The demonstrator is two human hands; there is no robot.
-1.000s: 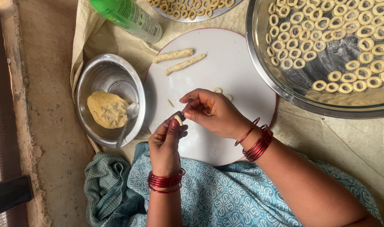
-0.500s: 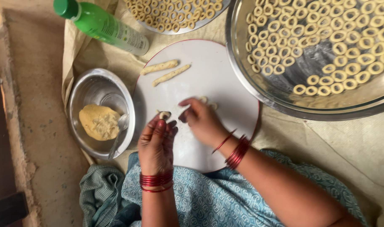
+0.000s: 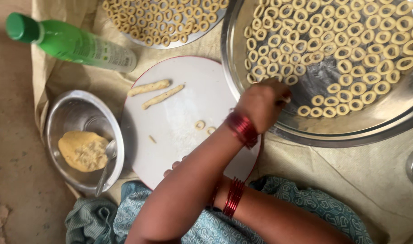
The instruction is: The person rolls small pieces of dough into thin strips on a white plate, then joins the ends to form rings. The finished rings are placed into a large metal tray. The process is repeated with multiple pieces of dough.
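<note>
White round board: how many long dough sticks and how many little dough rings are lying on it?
On the white round board, in view:
Long pale dough sticks: 2
Small pale dough rings: 2
Total: 4
The person's arm covers part of the board, so more could be hidden under it.

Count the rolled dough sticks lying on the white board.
2: the upper dough stick and the lower dough stick lie side by side at the white board's upper left. The arm may hide more.
</note>
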